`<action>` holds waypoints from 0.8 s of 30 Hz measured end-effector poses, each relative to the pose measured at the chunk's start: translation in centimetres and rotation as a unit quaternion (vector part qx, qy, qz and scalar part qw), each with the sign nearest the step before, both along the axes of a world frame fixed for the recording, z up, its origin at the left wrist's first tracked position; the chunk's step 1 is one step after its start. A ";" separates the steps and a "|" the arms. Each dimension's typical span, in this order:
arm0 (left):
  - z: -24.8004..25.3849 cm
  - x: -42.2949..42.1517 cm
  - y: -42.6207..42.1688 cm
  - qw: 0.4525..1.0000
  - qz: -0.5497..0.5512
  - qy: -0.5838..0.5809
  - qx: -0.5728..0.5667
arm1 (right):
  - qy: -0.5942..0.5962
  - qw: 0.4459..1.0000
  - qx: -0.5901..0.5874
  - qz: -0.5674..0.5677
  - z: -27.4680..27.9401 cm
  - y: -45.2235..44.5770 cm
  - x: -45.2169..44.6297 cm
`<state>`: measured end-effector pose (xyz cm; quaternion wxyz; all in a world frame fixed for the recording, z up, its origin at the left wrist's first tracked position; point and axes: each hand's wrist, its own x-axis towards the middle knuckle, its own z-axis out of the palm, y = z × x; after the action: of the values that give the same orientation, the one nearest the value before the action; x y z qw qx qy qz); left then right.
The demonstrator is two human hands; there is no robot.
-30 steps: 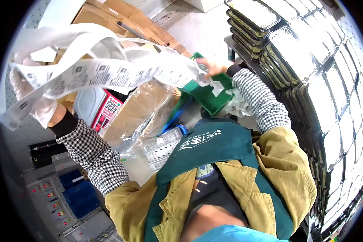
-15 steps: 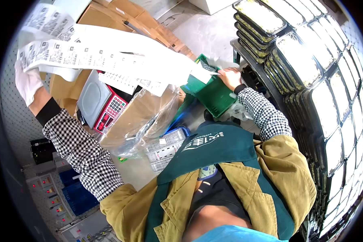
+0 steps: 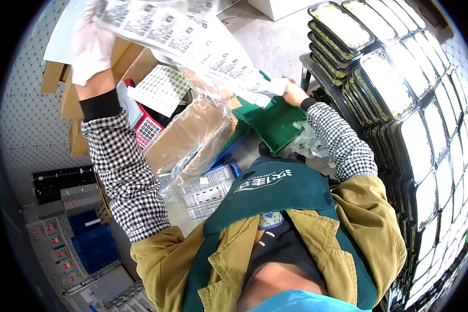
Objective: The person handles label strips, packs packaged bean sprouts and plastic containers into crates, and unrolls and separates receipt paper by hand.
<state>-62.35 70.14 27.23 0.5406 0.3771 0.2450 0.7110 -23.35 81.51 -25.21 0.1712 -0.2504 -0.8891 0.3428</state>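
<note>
My left hand, in a white glove (image 3: pixel 92 49), is raised at the upper left, closed on one end of a long strip of printed white labels (image 3: pixel 192 44). The strip slants down to the right, where my bare right hand (image 3: pixel 295 94) pinches its other end. Below that hand lies a green crate (image 3: pixel 281 127). Another sheet of labels (image 3: pixel 164 88) hangs or lies over the red and grey scale (image 3: pixel 148 131), under the strip; its support is hard to make out.
Stacked black trays with pale contents (image 3: pixel 390 78) fill the right side. A cardboard box with clear plastic (image 3: pixel 192 125) stands in the middle, beside a blue-rimmed basket (image 3: pixel 210 190). Control boxes with red lights (image 3: pixel 57 242) and a blue bin (image 3: pixel 96 249) are at the lower left.
My left hand has moved up and to the right with the strip, which now slants more steeply. My right hand has shifted slightly left. More of the lower label sheet shows.
</note>
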 end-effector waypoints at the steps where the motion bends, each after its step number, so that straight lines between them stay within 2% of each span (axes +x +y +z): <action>1: -1.8 0.8 0.0 0.999 -0.008 0.047 -0.004 | 0.014 0.996 -0.035 -0.081 2.5 -0.3 0.8; 2: -3.7 4.5 -0.5 0.986 0.058 0.159 0.013 | 0.027 0.984 -0.067 -0.162 6.4 -0.2 1.8; 3: -5.5 6.3 -0.7 0.971 0.073 0.228 0.023 | 0.046 0.982 -0.047 -0.179 7.9 0.4 2.2; 5: -8.8 7.8 -0.8 0.950 0.049 0.307 0.041 | 0.075 0.974 -0.025 -0.213 10.4 1.6 2.6; 6: -10.3 8.2 -0.5 0.941 0.033 0.334 0.051 | 0.111 0.971 0.027 -0.209 11.1 2.3 2.8; 7: -11.4 8.5 -0.6 0.934 0.019 0.352 0.059 | 0.146 0.967 0.010 -0.207 12.4 2.5 2.8; 9: -13.8 9.2 -1.1 0.936 0.006 0.346 0.061 | 0.215 0.954 -0.046 -0.203 16.9 1.9 2.2; 12: -16.4 10.5 -3.1 0.971 0.004 0.239 -0.018 | 0.290 0.929 -0.115 -0.197 24.0 -0.2 1.6; 15: -19.1 10.9 -3.8 0.990 0.021 0.080 -0.117 | 0.387 0.894 -0.210 -0.084 26.9 -1.5 0.3; 16: -19.9 11.1 -3.8 0.989 0.023 0.030 -0.144 | 0.317 0.925 -0.207 -0.033 27.9 -1.8 0.0; 18: -20.9 11.6 -3.4 0.983 0.024 -0.030 -0.179 | 0.263 0.938 -0.204 0.101 29.4 -3.3 -1.2; 19: -21.2 11.9 -3.2 0.980 0.026 -0.041 -0.191 | 0.227 0.951 -0.170 0.119 29.3 -3.9 -1.9; 21: -21.4 12.7 -3.4 0.982 0.019 0.108 -0.155 | 0.142 0.973 -0.131 0.127 29.1 -5.3 -3.0; 22: -21.6 13.1 -3.4 0.974 0.016 0.181 -0.134 | 0.173 0.954 -0.156 0.187 29.4 -5.7 -3.7; 24: -21.6 13.8 -2.3 0.982 -0.068 0.024 -0.173 | 0.082 0.947 -0.246 0.189 27.8 -5.4 -4.9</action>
<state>-48.57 67.79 5.62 0.6387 0.3106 0.3512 0.6101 -28.27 76.10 2.57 0.1081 -0.0829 -0.7911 0.5964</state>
